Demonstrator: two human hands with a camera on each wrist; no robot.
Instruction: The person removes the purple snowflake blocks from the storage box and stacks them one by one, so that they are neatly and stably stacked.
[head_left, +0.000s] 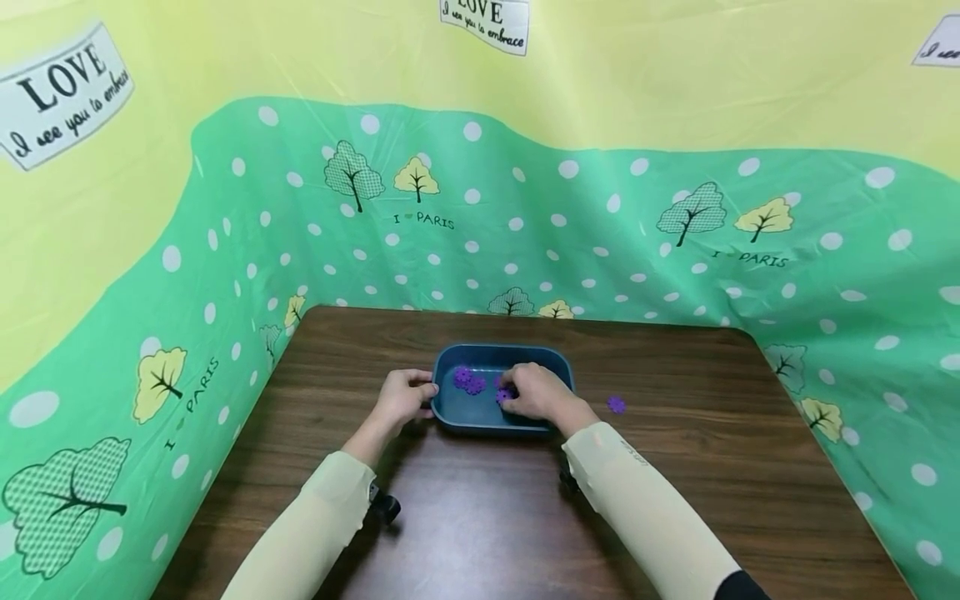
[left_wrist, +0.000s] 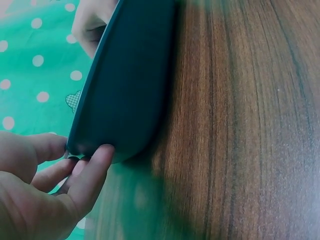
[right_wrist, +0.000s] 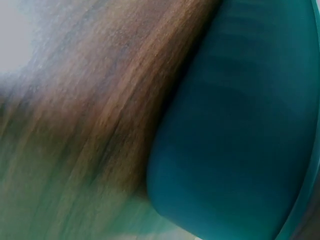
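A dark blue rectangular tray (head_left: 495, 429) with rounded corners stands on the table. At its left end my left hand (head_left: 403, 396) grips the rim, thumb on top and fingers against the outer wall; the left wrist view shows these fingertips (left_wrist: 105, 152) on the tray's side. Inside the tray, the curled fingers of my right hand (head_left: 536, 390) pinch a purple flower-shaped piece (head_left: 502, 397). Further left on the tray's floor lie more purple flower-shaped pieces (head_left: 469, 381), close together. The right wrist view holds only the tray's outer wall (right_wrist: 230, 130) and the table, with the right hand hidden.
One loose purple flower piece (head_left: 616, 404) lies on the brown wood-grain table (head_left: 675, 475), right of the tray. A green and yellow printed cloth (head_left: 450, 250) hangs behind the table and along its sides. Dark wrist cameras (head_left: 386, 507) sit under the pale sleeves.
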